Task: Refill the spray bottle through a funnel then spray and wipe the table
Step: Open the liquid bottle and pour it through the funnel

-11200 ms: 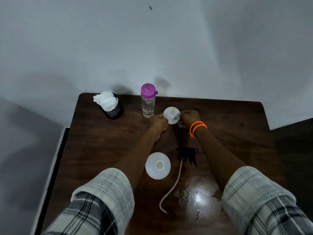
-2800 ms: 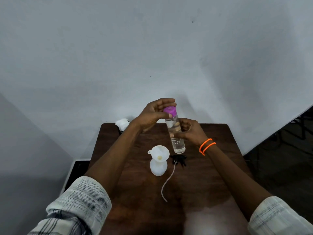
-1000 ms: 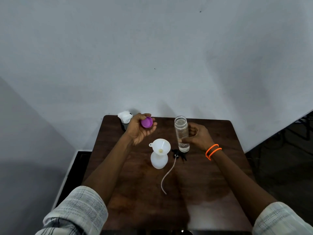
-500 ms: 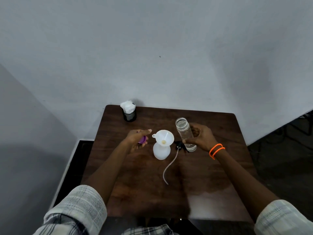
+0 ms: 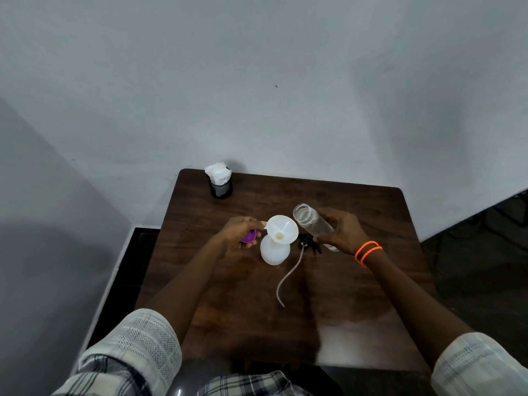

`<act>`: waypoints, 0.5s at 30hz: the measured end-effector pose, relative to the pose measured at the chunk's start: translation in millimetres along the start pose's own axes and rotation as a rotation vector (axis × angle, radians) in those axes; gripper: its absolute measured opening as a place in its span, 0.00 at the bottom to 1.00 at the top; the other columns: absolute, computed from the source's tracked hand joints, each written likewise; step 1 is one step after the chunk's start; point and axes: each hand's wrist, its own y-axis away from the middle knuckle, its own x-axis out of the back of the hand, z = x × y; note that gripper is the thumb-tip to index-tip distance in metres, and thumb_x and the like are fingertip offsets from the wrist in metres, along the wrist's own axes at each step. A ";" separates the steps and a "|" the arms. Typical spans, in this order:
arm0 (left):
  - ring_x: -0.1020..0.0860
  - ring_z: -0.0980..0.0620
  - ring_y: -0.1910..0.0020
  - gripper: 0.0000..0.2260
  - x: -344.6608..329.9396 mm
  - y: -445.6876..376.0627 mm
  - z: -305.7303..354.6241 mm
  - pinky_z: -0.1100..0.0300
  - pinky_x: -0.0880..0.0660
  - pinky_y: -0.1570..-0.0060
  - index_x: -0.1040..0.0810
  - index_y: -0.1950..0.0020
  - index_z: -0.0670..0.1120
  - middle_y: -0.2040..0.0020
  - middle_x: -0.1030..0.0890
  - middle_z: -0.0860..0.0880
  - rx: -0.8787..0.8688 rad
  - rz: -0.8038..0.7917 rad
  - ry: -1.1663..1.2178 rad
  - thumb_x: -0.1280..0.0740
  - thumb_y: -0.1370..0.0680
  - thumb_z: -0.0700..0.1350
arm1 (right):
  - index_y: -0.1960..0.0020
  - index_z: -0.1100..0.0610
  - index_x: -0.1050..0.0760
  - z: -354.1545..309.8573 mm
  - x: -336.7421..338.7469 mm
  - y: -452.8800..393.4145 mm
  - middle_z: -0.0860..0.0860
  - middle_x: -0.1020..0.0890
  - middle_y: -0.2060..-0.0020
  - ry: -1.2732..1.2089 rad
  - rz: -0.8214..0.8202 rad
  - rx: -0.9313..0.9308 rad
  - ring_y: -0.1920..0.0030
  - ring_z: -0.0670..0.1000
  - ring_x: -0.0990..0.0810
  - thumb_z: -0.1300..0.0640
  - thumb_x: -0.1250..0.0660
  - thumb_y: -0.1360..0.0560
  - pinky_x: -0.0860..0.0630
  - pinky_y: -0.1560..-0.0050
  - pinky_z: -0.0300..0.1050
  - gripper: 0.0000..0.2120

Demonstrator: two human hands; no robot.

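Nearest me, this side of the funnel (image 5: 282, 230), the loose tube (image 5: 286, 277) of the spray head (image 5: 310, 246) trails across bare worktop (image 5: 357, 295) toward my edge. The funnel sits in the neck of the white spray bottle (image 5: 273, 250), which stands upright at mid-worktop. My left hand (image 5: 239, 235), just left of the funnel, has its grip curled round the purple cap (image 5: 248, 236), with a fingertip touching the funnel's tab. My right hand (image 5: 340, 234), just right of the funnel, has its grip wrapped round the clear water bottle (image 5: 313, 225), which is open, tilted, its mouth at the funnel's rim.

As I judge it, the pour is about to begin. The risks: a fast tilt could overflow the funnel, and a nudge from the bottle's mouth could tip funnel and spray bottle together, since only one finger steadies them. The spray head lies just right of the funnel, under my right hand, where drips would land.

Beyond the funnel the worktop is open up to the wall; the tissue holder (image 5: 220, 182) stands well apart at the far left corner.
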 end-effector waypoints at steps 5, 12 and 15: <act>0.21 0.50 0.66 0.07 2.1 -3.9 -1.0 0.60 0.26 0.72 0.16 0.48 0.41 0.57 0.17 0.43 -0.026 -0.018 -0.022 0.26 0.23 0.44 | 0.36 0.56 0.19 7.7 -1.4 -3.5 0.50 0.15 0.42 0.060 -0.031 0.019 0.44 0.48 0.18 0.61 0.16 0.40 0.28 0.45 0.33 0.33; 0.21 0.50 0.66 0.07 5.1 -9.5 -4.2 0.59 0.26 0.72 0.17 0.47 0.41 0.56 0.17 0.43 -0.028 -0.030 -0.041 0.26 0.22 0.44 | 0.37 0.59 0.19 10.1 -1.8 -6.4 0.44 0.19 0.46 0.051 -0.048 0.051 0.46 0.40 0.21 0.65 0.17 0.39 0.32 0.46 0.20 0.31; 0.21 0.50 0.66 0.08 4.3 -8.9 -4.8 0.59 0.26 0.71 0.17 0.47 0.41 0.56 0.17 0.42 -0.029 -0.032 -0.034 0.26 0.23 0.44 | 0.37 0.58 0.19 10.6 -1.4 -8.6 0.46 0.17 0.44 0.045 -0.050 0.052 0.45 0.43 0.18 0.63 0.17 0.38 0.27 0.44 0.26 0.30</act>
